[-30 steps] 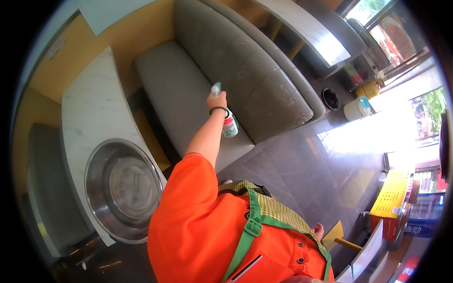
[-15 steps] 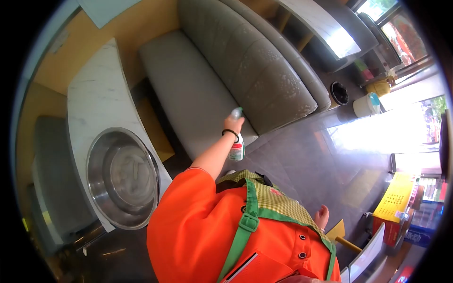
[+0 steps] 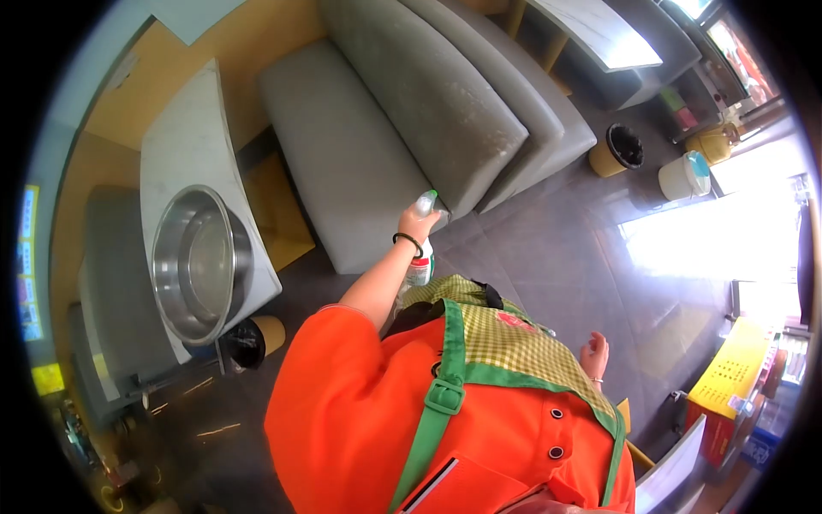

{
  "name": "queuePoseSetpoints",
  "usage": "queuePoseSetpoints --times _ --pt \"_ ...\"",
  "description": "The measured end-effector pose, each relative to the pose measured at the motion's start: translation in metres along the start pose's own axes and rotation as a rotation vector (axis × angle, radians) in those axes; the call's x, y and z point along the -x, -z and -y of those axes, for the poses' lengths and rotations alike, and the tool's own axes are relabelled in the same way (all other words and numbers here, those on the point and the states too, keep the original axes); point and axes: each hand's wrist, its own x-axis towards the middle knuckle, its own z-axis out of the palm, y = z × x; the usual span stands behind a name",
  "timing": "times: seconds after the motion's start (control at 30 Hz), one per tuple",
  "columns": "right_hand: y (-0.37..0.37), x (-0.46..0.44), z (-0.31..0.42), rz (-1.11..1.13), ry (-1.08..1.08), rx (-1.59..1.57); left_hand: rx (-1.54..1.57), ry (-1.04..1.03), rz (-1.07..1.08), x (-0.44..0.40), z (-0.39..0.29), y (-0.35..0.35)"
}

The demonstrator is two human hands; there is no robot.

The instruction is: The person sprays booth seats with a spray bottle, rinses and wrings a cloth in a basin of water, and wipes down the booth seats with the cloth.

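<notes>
My left hand (image 3: 418,226) is closed around the neck of a spray bottle (image 3: 419,271) with a clear-and-green trigger head and a red-and-white label. It holds the bottle roughly upright, near the front end of a grey bench seat (image 3: 342,154). Pale speckles and worn patches mark the bench backrest (image 3: 445,103). My right hand (image 3: 593,355) hangs at my side with loosely bent fingers and nothing in it, beside my checked apron (image 3: 535,347).
Left, a large steel basin (image 3: 199,265) sits on a marble-patterned table (image 3: 184,120). A black-lined bin (image 3: 248,343) stands under it. Beyond the bench are another bin (image 3: 606,158) and a white bucket (image 3: 681,178). At right is a yellow-and-red box (image 3: 728,368).
My view has shifted, bringing the bin by the table into sight. The spray bottle stays in my left hand near the bench. My right hand has risen slightly in view.
</notes>
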Motion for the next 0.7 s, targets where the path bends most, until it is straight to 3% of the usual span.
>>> queuePoseSetpoints --times 0.07,0.13,0.27,0.4,0.43,0.47,0.5,0.57,0.6,0.63,0.7 --pt "0.016 -0.006 -0.03 0.008 -0.017 -0.019 -0.071 -0.012 -0.064 0.011 0.006 -0.016" --pt "0.036 -0.011 -0.057 -0.008 -0.015 -0.015 -0.328 0.053 -0.326 0.03 -0.011 -0.026" --pt "0.068 -0.013 -0.102 -0.02 -0.097 -0.037 -0.257 0.14 -0.455 0.053 -0.011 -0.05" --pt "0.071 -0.028 -0.107 0.085 -0.086 -0.133 -0.033 -0.078 -0.205 0.084 -0.028 -0.091" --pt "0.07 -0.035 -0.086 0.126 -0.044 -0.21 -0.022 -0.069 -0.099 0.095 -0.043 -0.108" --pt "0.066 -0.043 -0.064 0.167 0.03 -0.347 -0.109 -0.243 -0.093 0.116 -0.081 -0.124" --pt "0.063 -0.052 -0.036 0.205 0.095 -0.443 -0.221 -0.222 -0.059 0.136 -0.118 -0.137" --pt "0.063 -0.07 0.022 0.325 0.254 -0.433 -0.109 -0.515 -0.023 0.145 -0.135 -0.176" --pt "0.065 -0.076 0.055 0.306 0.364 -0.469 -0.127 -0.49 0.136 0.148 -0.146 -0.19" --pt "0.066 -0.083 0.079 0.288 0.474 -0.505 -0.107 -0.503 0.119 0.162 -0.162 -0.205" --pt "0.063 -0.101 0.101 0.283 0.524 -0.592 -0.013 -0.461 0.297 0.176 -0.184 -0.226"
